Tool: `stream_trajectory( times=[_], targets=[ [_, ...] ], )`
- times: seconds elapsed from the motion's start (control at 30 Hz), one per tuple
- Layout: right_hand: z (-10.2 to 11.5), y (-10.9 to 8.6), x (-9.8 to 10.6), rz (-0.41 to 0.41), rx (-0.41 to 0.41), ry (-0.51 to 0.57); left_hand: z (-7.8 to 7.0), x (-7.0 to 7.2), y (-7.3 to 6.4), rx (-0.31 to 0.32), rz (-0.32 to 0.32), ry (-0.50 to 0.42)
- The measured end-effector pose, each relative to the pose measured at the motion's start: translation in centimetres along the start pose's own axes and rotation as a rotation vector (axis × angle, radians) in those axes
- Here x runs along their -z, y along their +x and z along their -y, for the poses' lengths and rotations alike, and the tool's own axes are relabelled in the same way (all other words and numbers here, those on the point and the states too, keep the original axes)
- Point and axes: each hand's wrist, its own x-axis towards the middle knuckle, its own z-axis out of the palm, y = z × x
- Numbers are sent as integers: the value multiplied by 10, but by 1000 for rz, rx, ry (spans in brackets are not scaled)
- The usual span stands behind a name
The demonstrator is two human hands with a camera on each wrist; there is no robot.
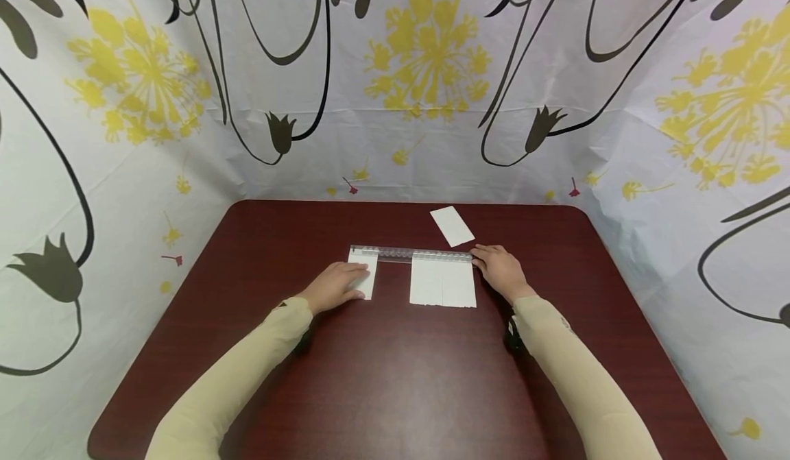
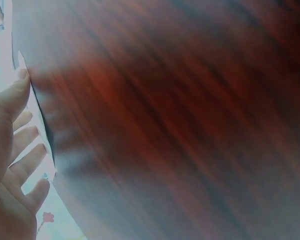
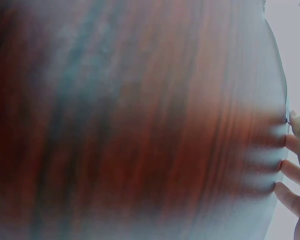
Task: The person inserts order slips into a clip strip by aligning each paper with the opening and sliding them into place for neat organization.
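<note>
A clear ruler [image 1: 395,254] lies crosswise on the table, over the top edges of white paper pieces. My left hand [image 1: 334,286] rests on the narrow paper strip [image 1: 371,283] under the ruler's left end, fingers extended over it and thumb near its lower edge. In the left wrist view that hand [image 2: 12,145] shows at the left border. My right hand [image 1: 501,271] pinches the ruler's right end between thumb and finger, beside a wider white paper piece [image 1: 442,283] with a vertical line down its middle. The right wrist view shows only part of this hand [image 3: 297,165].
Behind the ruler, another white paper piece [image 1: 452,226] lies at an angle. The dark red wooden table [image 1: 395,378] has rounded far corners. A patterned curtain [image 1: 395,151] hangs around its back and sides.
</note>
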Motion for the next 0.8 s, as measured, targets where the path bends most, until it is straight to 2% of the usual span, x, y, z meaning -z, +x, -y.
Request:
stream_trajectory(
  times=[0.37,0.8],
  targets=[
    [-3,1,-2,3,-2,-13,1,-2,2,11,14,-10],
    [-1,1,-2,-5,6,-13,0,-6,5,-5,-7,-13]
  ],
)
